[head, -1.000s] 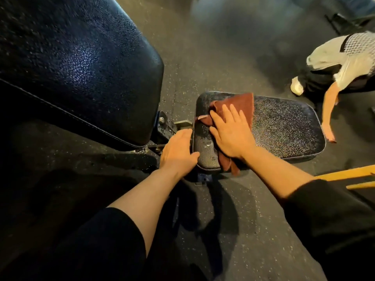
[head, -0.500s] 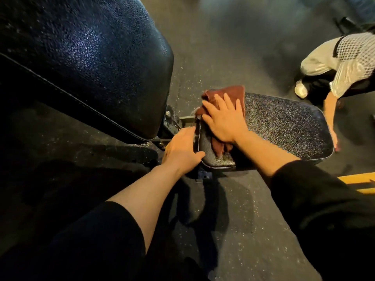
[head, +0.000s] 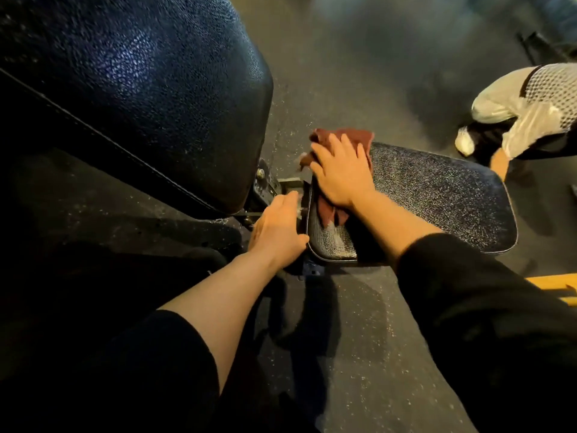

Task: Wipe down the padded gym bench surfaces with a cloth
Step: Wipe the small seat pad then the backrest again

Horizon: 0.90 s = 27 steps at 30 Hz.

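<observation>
The bench's black padded seat [head: 437, 201] lies flat at centre right, speckled with droplets. A dark red cloth [head: 331, 210] is spread over its left end, hanging past the far left corner. My right hand [head: 340, 173] presses flat on the cloth with straight fingers. My left hand [head: 276, 231] rests against the seat's near left edge, thumb touching the pad; its fingertips are hidden by the frame. The large black backrest pad [head: 150, 89] rises tilted at upper left, close to the camera.
A metal hinge bracket [head: 265, 185] joins the two pads. Another person [head: 524, 114] in white crouches at the right, one hand on the floor just beyond the seat's far end. A yellow bar [head: 552, 282] lies at the right edge. Dark speckled rubber floor [head: 359, 339] surrounds the bench.
My right hand has slid the cloth toward the seat's far left corner, so it now overhangs that edge. My left hand has stayed at the seat's near edge.
</observation>
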{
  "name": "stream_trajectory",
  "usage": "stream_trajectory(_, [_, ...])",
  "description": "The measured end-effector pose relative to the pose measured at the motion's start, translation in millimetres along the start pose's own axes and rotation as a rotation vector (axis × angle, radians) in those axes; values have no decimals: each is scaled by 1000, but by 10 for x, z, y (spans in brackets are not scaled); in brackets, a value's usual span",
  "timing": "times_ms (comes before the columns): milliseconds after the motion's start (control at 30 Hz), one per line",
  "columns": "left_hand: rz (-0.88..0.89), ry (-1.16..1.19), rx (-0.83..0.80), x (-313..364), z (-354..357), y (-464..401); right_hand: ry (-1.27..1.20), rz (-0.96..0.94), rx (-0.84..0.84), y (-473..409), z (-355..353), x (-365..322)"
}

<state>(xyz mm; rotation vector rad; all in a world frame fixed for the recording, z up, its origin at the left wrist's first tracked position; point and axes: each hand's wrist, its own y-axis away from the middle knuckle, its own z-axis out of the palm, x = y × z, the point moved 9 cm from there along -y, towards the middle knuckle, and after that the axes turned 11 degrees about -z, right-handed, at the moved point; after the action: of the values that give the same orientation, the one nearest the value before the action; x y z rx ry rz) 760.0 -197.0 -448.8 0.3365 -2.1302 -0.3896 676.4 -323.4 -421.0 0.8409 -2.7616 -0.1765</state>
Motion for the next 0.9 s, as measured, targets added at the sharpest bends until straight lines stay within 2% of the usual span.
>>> stream_trajectory(100, [-6,25,10,41,10,14,-15,54,51,-145,-45,15])
stream_trajectory(267, [-76,74,128,-62,-184,-53,-63,-147,82,735,-15,-518])
stream_trajectory(333, [-96,75,122,-107,-181,-58,-39,-160,71,861,7,-523])
stream_trajectory(533, [-37,84,39,15,-39,-2,1,51,33,-139,-20,-51])
stream_trajectory(767, [-42,79,55,-2,-92,-61,-59,-90,138,550,-26,-384])
stream_trajectory(900, [-22,75,32,22,-35,-40,0,60,43,114,-40,-65])
